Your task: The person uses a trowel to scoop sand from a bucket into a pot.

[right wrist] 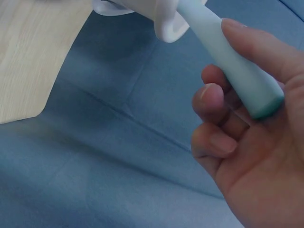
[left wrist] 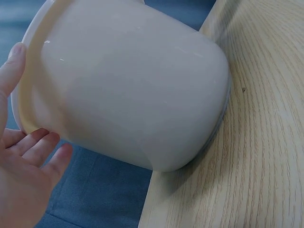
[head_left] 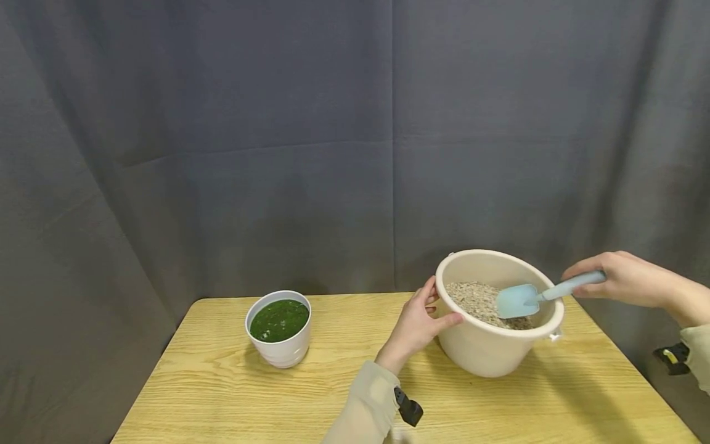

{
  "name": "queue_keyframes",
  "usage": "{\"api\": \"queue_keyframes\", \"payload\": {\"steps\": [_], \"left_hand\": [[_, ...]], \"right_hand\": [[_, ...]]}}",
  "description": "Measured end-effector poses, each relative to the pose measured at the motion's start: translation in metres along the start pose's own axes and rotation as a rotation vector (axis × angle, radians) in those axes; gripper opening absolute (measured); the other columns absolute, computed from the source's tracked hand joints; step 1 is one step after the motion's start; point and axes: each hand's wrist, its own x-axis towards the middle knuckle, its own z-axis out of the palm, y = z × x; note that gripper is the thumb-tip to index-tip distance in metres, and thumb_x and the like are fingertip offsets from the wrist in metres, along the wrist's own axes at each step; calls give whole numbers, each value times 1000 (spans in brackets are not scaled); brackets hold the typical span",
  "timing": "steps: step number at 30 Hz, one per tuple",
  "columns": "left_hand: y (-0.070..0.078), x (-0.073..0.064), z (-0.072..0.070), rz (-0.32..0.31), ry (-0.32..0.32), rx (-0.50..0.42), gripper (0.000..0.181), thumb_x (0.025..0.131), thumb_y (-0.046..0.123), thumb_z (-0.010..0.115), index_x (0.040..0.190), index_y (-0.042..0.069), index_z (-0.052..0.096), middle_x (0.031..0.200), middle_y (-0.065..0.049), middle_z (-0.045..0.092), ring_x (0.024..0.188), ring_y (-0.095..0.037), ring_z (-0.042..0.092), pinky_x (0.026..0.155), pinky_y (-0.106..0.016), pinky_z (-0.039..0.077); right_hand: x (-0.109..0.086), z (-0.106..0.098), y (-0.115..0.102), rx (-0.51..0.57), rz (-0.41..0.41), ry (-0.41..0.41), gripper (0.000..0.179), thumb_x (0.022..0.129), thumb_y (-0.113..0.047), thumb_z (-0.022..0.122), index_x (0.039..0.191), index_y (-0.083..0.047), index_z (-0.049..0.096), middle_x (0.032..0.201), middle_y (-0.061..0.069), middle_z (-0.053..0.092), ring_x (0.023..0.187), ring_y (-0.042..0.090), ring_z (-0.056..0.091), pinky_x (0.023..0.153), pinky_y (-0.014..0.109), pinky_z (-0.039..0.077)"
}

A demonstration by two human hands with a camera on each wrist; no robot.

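Holding the bucket (head_left: 482,357) at the right of the table (head_left: 222,401), the left hand (head_left: 417,317) sets thumb and fingers about its rim (head_left: 546,325), presumably to steady it. The right hand (head_left: 632,280) grips the scoop (head_left: 518,301) by its handle (right wrist: 232,57), slanted over the rim, likely to reach the flakes (head_left: 471,299); contact with them cannot be judged. The bucket's wall stands between this hand and the flakes. Well apart, at left, stands a pot (head_left: 288,351) with green contents (head_left: 279,320); a curtain (head_left: 294,154) hangs behind.
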Motion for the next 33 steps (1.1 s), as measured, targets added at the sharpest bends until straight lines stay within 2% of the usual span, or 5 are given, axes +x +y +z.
{"api": "queue_keyframes", "payload": {"steps": [6, 10, 23, 27, 33], "left_hand": [[-1, 0, -1, 7, -6, -4, 88, 80, 32, 83, 153, 20, 35, 140, -8, 53, 122, -6, 49, 100, -34, 46], [-1, -1, -2, 5, 6, -8, 88, 80, 30, 83, 153, 20, 34, 140, -7, 52, 122, -7, 49, 101, -35, 46], [0, -3, -2, 7, 0, -3, 87, 81, 30, 83, 153, 21, 35, 140, -8, 51, 122, -7, 49, 98, -30, 47], [1, -4, -2, 14, -2, -6, 86, 81, 30, 82, 153, 22, 36, 140, -9, 52, 122, -7, 49, 98, -30, 47], [2, -4, 1, 23, -12, -12, 86, 81, 31, 82, 153, 22, 36, 139, -7, 52, 121, -6, 49, 97, -30, 47]], "right_hand": [[5, 7, -5, 16, -4, -37, 28, 81, -29, 81, 101, -10, 76, 84, -12, 69, 73, 1, 58, 63, 27, 51], [8, 8, -8, 18, -46, -3, 19, 80, -26, 81, 94, -13, 77, 79, -15, 67, 69, 0, 57, 60, 25, 50], [2, 26, -1, 24, -109, 257, 16, 75, -15, 85, 84, -25, 76, 81, -20, 67, 70, -3, 58, 57, 23, 49], [0, 29, -3, 75, -79, 250, 12, 78, -19, 84, 87, -24, 77, 83, -19, 68, 73, -1, 60, 59, 23, 50], [-3, 26, -2, 66, -68, 222, 14, 77, -19, 85, 86, -26, 76, 80, -21, 67, 71, -1, 59, 58, 23, 48]]}}
